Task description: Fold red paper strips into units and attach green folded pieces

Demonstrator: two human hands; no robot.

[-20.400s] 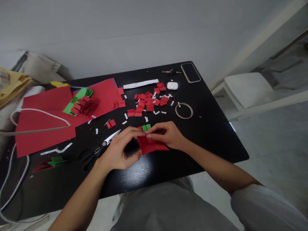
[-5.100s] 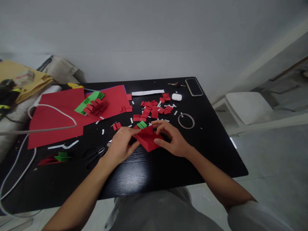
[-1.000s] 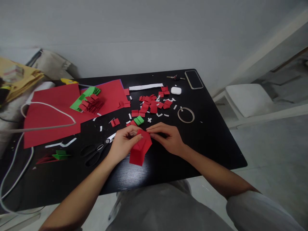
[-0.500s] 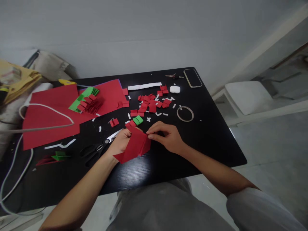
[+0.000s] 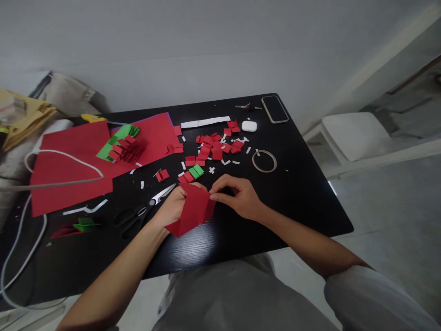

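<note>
While my left hand (image 5: pixel 173 203), its grip too hidden to tell, is seemingly steadying the folded red paper strip (image 5: pixel 192 209), my right hand (image 5: pixel 237 195) is pinching the strip's two-o'clock edge.

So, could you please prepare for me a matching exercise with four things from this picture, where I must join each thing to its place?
Things:
1. folded red paper
2. scissors
3. phone
4. long white strip

Places:
A. at the far right corner of the black table
B. behind the scattered small red pieces
C. between the left hand and the right hand
D. on the table, beside the left hand

Right pairs: 1-C, 2-D, 3-A, 4-B
</note>
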